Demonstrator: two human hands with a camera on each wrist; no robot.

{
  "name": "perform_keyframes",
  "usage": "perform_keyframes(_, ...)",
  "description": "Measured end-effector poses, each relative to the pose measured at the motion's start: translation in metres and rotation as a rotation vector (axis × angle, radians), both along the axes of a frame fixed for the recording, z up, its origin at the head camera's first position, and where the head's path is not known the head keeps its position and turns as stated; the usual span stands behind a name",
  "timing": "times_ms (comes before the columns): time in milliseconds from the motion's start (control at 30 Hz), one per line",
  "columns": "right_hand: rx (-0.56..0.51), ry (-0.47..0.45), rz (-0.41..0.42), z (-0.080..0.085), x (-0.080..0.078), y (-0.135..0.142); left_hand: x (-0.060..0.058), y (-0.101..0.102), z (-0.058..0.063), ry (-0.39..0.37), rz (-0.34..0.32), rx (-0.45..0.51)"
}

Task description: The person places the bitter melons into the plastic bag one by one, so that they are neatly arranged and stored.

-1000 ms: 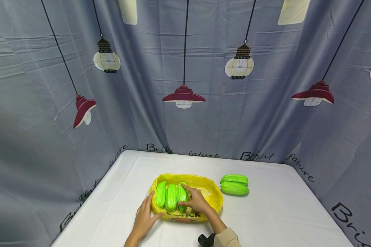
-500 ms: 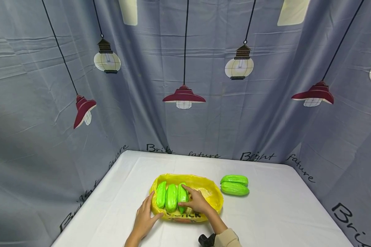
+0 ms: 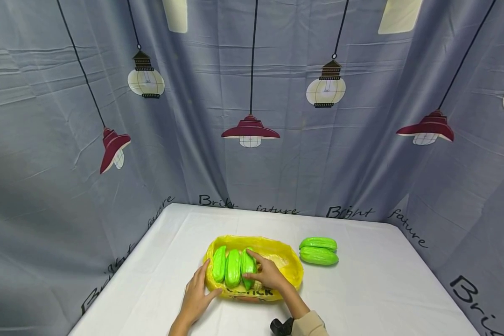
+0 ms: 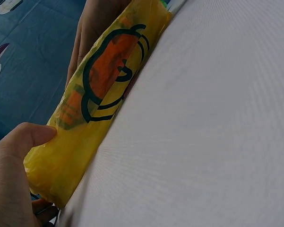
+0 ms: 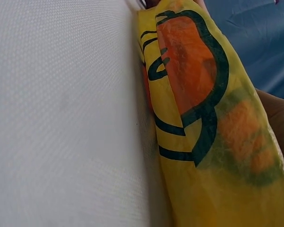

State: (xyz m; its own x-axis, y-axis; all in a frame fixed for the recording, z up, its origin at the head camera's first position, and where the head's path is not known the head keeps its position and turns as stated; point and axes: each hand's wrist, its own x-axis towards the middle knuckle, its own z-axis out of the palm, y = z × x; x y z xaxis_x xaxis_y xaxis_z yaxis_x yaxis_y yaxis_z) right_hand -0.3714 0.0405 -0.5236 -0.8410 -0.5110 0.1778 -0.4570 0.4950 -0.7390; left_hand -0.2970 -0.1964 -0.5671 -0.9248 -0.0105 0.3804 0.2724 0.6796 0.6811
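Right hand [image 3: 269,274]: narrowed in a pinch; by it is held a glossy, bright green, elongated ridged piece [image 3: 248,265], rightmost of three laid side by side. Left hand [image 3: 195,296]: the near left corner of a shallow oval container sheathed in thin yellow plastic [image 3: 284,262] is gripped, thumb bent onto the near rim. In the container's left half are placed the held piece, a middle green piece [image 3: 233,269] and a left green piece [image 3: 219,264]. Its near wall is printed with dark lettering and an orange cartoon figure [image 4: 108,71]. To the container's right, two further green pieces [image 3: 319,255] are set together. All is supported by a white-covered table [image 3: 369,284], backed by a grey-blue lamp-patterned curtain [image 3: 294,172].
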Motion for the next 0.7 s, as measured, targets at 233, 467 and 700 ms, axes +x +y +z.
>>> perform_keyframes(233,-0.008,0.005,-0.004,0.005,-0.003,0.009,0.000,0.000,0.000,-0.004,0.003,0.002)
perform_keyframes(467,-0.031,0.055,-0.021,0.018,-0.004,0.024,-0.001,-0.001,-0.001,-0.016,0.010,0.000)
perform_keyframes(700,-0.069,0.083,-0.082,0.039,-0.003,0.046,-0.002,0.000,-0.001,-0.006,0.007,-0.007)
